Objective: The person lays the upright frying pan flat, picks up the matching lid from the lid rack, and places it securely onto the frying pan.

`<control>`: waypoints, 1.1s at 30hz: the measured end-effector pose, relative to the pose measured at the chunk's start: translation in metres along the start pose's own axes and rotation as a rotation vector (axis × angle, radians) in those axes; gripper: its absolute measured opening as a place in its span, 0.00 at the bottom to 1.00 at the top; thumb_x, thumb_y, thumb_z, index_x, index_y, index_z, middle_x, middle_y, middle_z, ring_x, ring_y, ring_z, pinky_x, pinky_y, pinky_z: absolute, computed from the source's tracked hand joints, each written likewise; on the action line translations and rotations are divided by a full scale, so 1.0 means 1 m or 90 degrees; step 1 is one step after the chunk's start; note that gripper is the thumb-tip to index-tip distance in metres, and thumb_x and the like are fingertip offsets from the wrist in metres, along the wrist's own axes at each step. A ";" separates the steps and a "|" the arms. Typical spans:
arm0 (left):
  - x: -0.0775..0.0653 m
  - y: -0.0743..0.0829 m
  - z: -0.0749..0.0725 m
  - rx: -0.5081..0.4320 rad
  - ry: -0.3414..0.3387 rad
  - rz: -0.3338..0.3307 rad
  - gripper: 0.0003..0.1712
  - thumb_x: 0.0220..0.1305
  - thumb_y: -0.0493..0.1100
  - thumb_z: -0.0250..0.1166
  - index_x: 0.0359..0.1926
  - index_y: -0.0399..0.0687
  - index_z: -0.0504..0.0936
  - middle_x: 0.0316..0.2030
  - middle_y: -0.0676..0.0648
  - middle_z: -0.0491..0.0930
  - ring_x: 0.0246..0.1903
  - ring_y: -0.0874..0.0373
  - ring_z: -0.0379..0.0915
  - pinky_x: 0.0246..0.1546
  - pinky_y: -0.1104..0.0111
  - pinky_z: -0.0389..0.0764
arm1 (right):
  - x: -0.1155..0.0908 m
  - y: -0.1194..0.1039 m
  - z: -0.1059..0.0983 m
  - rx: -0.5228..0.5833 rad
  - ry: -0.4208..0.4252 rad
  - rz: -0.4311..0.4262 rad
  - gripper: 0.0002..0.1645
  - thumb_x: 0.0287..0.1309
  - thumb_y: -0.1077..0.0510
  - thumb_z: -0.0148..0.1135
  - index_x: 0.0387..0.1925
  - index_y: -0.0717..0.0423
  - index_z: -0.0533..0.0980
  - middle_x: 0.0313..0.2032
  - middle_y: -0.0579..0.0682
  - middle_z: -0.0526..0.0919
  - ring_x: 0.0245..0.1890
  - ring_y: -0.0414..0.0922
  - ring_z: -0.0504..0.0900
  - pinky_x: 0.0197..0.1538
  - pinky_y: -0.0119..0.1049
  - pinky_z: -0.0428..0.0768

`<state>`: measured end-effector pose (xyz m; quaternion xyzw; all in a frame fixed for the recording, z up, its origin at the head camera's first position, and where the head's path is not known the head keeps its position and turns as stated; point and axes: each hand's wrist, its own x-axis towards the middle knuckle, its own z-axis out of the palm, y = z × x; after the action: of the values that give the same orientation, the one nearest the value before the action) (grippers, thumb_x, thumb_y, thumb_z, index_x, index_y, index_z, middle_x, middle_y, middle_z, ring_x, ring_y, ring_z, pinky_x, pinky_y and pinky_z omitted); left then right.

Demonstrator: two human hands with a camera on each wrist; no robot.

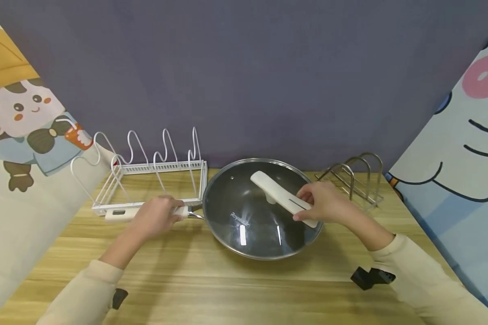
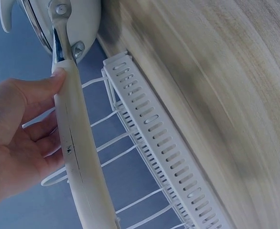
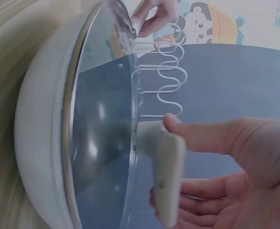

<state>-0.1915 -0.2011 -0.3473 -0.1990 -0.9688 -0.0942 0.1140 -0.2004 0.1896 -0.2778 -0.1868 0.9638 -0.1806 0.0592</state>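
A white wok (image 3: 35,133) sits on the wooden table, covered by a clear glass lid (image 1: 232,198) with a metal rim. My left hand (image 1: 156,216) grips the wok's long cream handle (image 2: 78,133), thumb along its side near the metal joint. On the lid's long white handle (image 1: 274,192) my right hand (image 1: 325,203) has its thumb and fingers at opposite edges, pinching the end nearest me. In the right wrist view the thumb touches the top of that handle and the fingers curl behind it.
A white wire rack (image 1: 166,165) with wavy dividers stands at the back left, right behind the wok's handle. Behind my right hand is a smaller bronze-coloured wire rack (image 1: 352,183) with arched loops. A grey wall (image 1: 248,81) closes off the table's back edge.
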 end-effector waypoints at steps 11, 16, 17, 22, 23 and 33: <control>0.004 -0.001 -0.001 0.014 -0.010 0.015 0.16 0.49 0.38 0.72 0.41 0.40 0.84 0.31 0.41 0.84 0.30 0.47 0.80 0.30 0.57 0.84 | -0.008 -0.012 -0.003 -0.062 -0.038 0.020 0.26 0.39 0.48 0.78 0.41 0.57 0.82 0.35 0.50 0.87 0.35 0.44 0.82 0.40 0.41 0.79; 0.003 -0.002 -0.001 0.014 -0.005 0.014 0.17 0.49 0.39 0.73 0.42 0.40 0.84 0.32 0.41 0.84 0.30 0.47 0.81 0.31 0.56 0.84 | -0.009 -0.013 -0.002 -0.094 -0.020 0.002 0.24 0.40 0.50 0.77 0.40 0.57 0.83 0.33 0.50 0.85 0.33 0.44 0.80 0.37 0.39 0.78; 0.003 -0.001 -0.001 0.015 -0.004 0.014 0.17 0.49 0.39 0.73 0.42 0.40 0.84 0.32 0.41 0.84 0.30 0.47 0.81 0.31 0.56 0.84 | -0.010 -0.013 -0.002 -0.102 -0.016 -0.004 0.24 0.41 0.50 0.77 0.40 0.57 0.83 0.33 0.50 0.85 0.33 0.44 0.79 0.36 0.39 0.78; 0.002 -0.002 -0.003 0.022 -0.001 0.018 0.16 0.49 0.39 0.73 0.42 0.41 0.85 0.32 0.41 0.85 0.30 0.47 0.81 0.31 0.56 0.83 | -0.010 -0.013 -0.003 -0.126 -0.003 -0.033 0.26 0.42 0.49 0.76 0.43 0.59 0.83 0.34 0.53 0.85 0.34 0.45 0.80 0.36 0.40 0.78; 0.002 -0.002 -0.003 0.022 0.000 0.018 0.16 0.49 0.39 0.72 0.41 0.41 0.85 0.32 0.41 0.85 0.30 0.47 0.81 0.31 0.56 0.83 | -0.010 -0.013 -0.002 -0.126 -0.001 -0.036 0.27 0.42 0.49 0.76 0.44 0.59 0.82 0.35 0.53 0.85 0.34 0.46 0.80 0.37 0.41 0.79; 0.003 0.000 -0.003 0.013 -0.003 0.019 0.16 0.49 0.38 0.72 0.41 0.39 0.85 0.34 0.40 0.86 0.33 0.44 0.82 0.33 0.56 0.84 | -0.012 -0.015 -0.003 -0.129 -0.011 -0.015 0.32 0.42 0.49 0.76 0.48 0.62 0.81 0.40 0.58 0.84 0.36 0.47 0.80 0.40 0.44 0.79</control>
<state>-0.1933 -0.2006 -0.3440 -0.2121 -0.9670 -0.0820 0.1149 -0.1849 0.1817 -0.2692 -0.2047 0.9743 -0.0815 0.0462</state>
